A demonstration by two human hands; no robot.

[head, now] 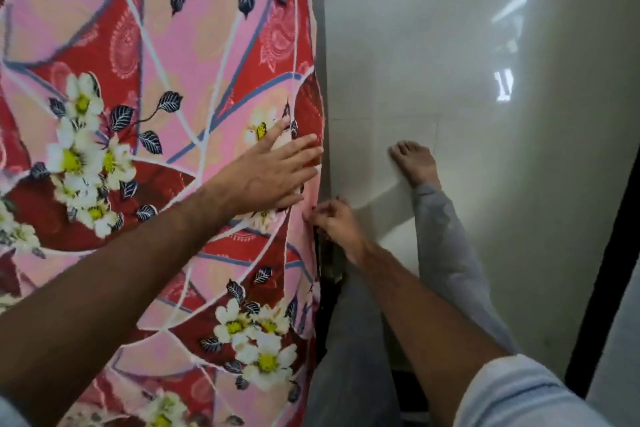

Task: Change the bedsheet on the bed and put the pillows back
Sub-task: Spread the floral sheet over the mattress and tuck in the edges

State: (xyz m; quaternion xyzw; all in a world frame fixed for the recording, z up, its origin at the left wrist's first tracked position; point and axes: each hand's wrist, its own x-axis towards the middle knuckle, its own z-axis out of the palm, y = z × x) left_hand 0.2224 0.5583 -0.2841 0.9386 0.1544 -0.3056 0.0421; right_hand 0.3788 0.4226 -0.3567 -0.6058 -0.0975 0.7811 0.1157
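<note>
Bedsheet [145, 87] fills the whole left side of the head view, spread flat over the bed top: red & pink ground, white daisies w/ yellow centres, dark blue leaves, thin white and blue lines crossing it. Its right-hand margin runs down along the bed's right edge, and that's where both hands are working.

Left hand [273, 170] is flat on the sheet, palm down, fingers straight & spread wide, tips reaching right up to the bed's right edge; it presses the cloth, grips nothing. Forearm comes in from the lower left corner, lying across the print.

Right hand [334, 218] sits just below and beside the left one, over the side of the bed at that same edge. Fingers are curled in tight, pinching the sheet's margin where it turns down over the side; can't tell how much cloth is inside the pinch, knuckles hide it. Dark gap shows just under that hand, between bed side & the person's leg.

Pale grey sleeve [519, 395] is rolled up on the right arm, bottom right. Grey trouser legs [446, 253] run down the middle-right, one bare foot [414, 163] planted on the glossy white floor [485, 45] well clear of the bed edge. Window glare reflects off the floor, upper right. Black strip [602, 288] runs slantwise at the far right; no telling what it belongs to
</note>
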